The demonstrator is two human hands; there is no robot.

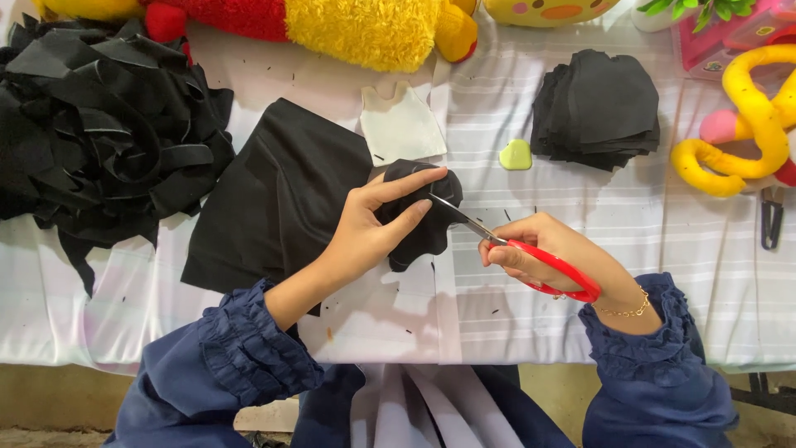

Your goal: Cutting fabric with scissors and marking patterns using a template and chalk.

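Note:
My left hand [373, 228] pinches a small folded piece of black fabric [423, 232] just above the white-covered table [531, 332]. My right hand [555, 253] holds red-handled scissors [547, 265]; their metal blades point left and meet the edge of that black piece. A larger sheet of black cloth [278, 195] lies flat to the left, under my left wrist. Just behind the held piece lies a white paper pattern [402, 126] shaped like a small garment.
A heap of black offcuts [99, 124] fills the far left. A neat stack of cut black pieces [597, 108] sits back right, with a green chalk piece [516, 155] beside it. Plush toys line the back edge and right side. Small black snips [772, 220] lie at far right.

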